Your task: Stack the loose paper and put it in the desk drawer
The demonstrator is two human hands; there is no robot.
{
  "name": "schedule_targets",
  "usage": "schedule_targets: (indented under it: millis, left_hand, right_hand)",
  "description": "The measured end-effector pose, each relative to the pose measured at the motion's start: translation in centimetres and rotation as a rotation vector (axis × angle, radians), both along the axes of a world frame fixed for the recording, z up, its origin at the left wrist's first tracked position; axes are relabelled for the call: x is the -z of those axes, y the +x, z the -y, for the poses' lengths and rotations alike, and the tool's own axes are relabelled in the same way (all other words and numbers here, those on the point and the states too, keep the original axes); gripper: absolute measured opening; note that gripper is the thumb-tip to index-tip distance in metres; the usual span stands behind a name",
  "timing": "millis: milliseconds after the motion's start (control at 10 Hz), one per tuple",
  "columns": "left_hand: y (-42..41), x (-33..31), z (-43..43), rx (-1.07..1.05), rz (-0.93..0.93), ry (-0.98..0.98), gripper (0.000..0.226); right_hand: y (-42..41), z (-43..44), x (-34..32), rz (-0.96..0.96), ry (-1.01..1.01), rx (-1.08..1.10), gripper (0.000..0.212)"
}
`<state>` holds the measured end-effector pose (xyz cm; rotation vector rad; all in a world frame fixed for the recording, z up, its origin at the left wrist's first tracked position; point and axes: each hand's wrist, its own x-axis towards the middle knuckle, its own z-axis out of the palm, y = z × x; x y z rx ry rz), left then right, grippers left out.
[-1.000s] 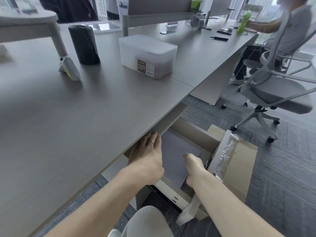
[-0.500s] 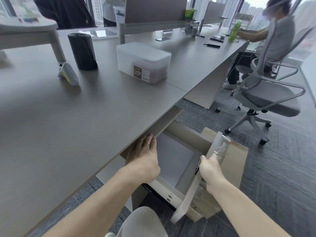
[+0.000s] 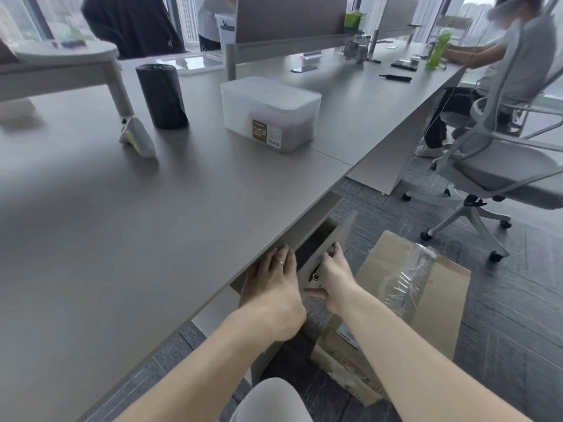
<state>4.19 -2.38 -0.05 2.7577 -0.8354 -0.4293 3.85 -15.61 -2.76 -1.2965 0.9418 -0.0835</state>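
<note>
Now both hands, left (image 3: pixel 275 289) and right (image 3: pixel 330 277), seemingly grip the nearly closed drawer (image 3: pixel 327 242) front under the desk (image 3: pixel 152 223).

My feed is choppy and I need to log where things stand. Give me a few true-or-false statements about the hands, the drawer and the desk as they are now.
1. The right hand is on the front panel of the drawer. True.
2. The drawer is pulled fully out. False: only a narrow dark gap shows under the desk edge.
3. The left hand rests at the desk edge beside the drawer. True.
4. Loose paper lies on the desk. False: none is visible there.
5. The cardboard box stands on the desk. False: it is on the floor, right of the drawer.
</note>
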Motion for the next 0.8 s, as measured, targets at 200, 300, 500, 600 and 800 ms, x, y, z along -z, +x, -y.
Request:
schedule_targets:
  millis: [200,300,500,600,800]
  left_hand:
    - [0.3,0.4,0.0,0.001,0.051,0.014,0.084]
    - [0.3,0.6,-0.1,0.013,0.078,0.006,0.083]
    - [0.4,0.9,0.1,0.014,0.068,0.023,0.084]
    - [0.3,0.5,0.0,0.013,0.053,0.038,0.086]
    - [-1.3,-1.2,-1.2,0.038,-0.088,-0.141,0.083]
  right_hand:
    - [3.9,-0.4,2.0,0.092,0.021,-0.024,0.064]
    - [4.0,-0.6,2.5,0.101,0.077,0.009,0.065]
    - [3.9,0.1,2.6,0.131,0.157,0.013,0.068]
    - [2.8,1.1,1.9,0.104,0.149,-0.059,0.062]
    - [-0.7,3.1,-6.6,0.228,-0.444,-0.064,0.046]
